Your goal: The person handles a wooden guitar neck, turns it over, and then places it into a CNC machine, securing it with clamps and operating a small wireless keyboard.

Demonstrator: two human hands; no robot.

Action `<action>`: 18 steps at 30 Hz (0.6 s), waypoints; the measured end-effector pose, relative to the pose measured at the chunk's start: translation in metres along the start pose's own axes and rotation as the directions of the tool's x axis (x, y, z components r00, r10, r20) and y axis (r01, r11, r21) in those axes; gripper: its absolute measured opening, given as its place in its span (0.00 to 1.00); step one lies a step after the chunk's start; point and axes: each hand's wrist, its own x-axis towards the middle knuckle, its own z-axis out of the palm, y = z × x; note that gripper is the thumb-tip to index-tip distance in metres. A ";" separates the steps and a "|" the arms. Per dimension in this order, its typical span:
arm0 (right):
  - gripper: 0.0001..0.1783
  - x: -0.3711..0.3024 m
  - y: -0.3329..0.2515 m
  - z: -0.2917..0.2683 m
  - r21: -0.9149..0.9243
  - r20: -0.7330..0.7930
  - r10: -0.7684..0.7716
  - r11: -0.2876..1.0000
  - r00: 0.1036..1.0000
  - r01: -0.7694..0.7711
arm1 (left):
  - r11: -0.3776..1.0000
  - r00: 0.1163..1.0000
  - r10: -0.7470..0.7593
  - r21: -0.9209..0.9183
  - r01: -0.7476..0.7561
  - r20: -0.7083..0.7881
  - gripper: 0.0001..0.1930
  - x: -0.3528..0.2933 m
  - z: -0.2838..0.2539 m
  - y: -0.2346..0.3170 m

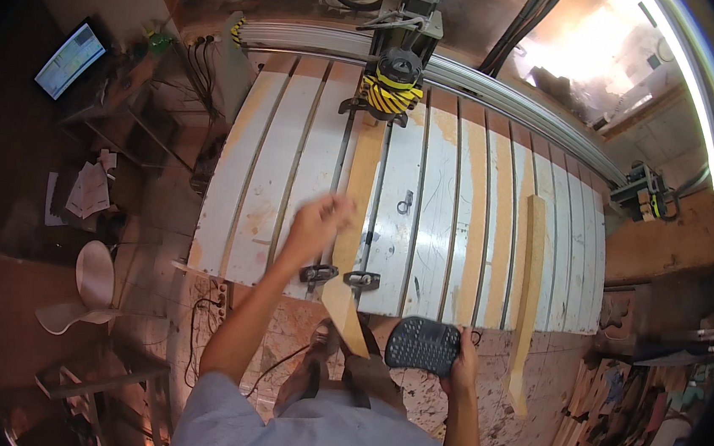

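Fingers of the right hand (463,364) grip a small black keypad; the left hand (316,228) blurs

Broad and white, the slotted machine table (431,255) fills the middle of the view, with a dark machine head striped yellow and black (391,97) over its far part. A long tan wooden strip (364,181) runs lengthwise on the table, its near end jutting past the edge between two black clamps (361,279). The step in hand seems to be checking or setting that strip; the next move probably calls for bringing the left hand clear and freeing a finger for the keys. Right fingers pinch the right edge of the small black keypad (423,346), thumb uppermost. Left fingers look loosely curled above the strip; motion blur means I cannot tell their spread, or whether they touch it.
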 end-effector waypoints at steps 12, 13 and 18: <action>0.30 -0.040 0.049 0.057 -0.057 0.133 -0.080 0.994 0.988 0.089 | 0.832 0.955 -0.201 -0.477 0.283 0.218 0.27 -0.232 0.058 -0.013; 0.29 -0.041 0.056 0.055 -0.058 0.126 -0.098 0.993 0.987 0.106 | 0.848 0.959 -0.191 -0.458 0.268 0.208 0.27 -0.233 0.055 -0.009; 0.26 -0.059 0.055 0.058 -0.062 0.195 -0.108 0.991 0.975 0.122 | 0.886 0.967 -0.142 -0.409 0.219 0.210 0.27 -0.231 0.046 0.000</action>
